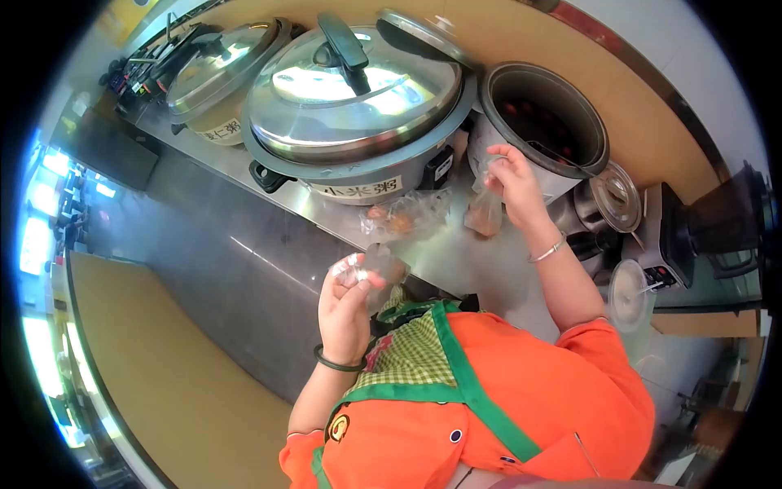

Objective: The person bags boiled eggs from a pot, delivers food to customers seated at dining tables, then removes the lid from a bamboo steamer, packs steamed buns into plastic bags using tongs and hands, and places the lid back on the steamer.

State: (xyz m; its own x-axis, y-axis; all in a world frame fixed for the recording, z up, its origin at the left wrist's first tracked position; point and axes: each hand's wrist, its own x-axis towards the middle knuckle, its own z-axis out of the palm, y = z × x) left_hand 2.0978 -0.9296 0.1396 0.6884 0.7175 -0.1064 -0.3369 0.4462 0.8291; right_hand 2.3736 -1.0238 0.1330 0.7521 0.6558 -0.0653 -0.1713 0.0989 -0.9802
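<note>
My left hand (344,314), with a dark bangle at the wrist, is closed on the top of a clear plastic bag (389,266). Something brownish shows through this bag, too blurred to name. My right hand (518,186), wearing a silver bracelet, pinches the gathered neck of another clear plastic bag (485,213). A brown, egg-like thing sits at the bottom of that bag, just over the counter. Between the hands, further back, a crumpled clear bag with brown, egg-like things (399,218) lies on the counter. Behind my right hand stands an uncovered pot (604,151) of dark liquid with reddish round things.
A large lidded cooker (350,114) with a Chinese label stands behind the crumpled bag. A smaller lidded cooker (220,77) is further left. On the right are a metal canister (611,200), a blender (664,232) and a lidded plastic tub (629,295). The counter's front edge runs near my body.
</note>
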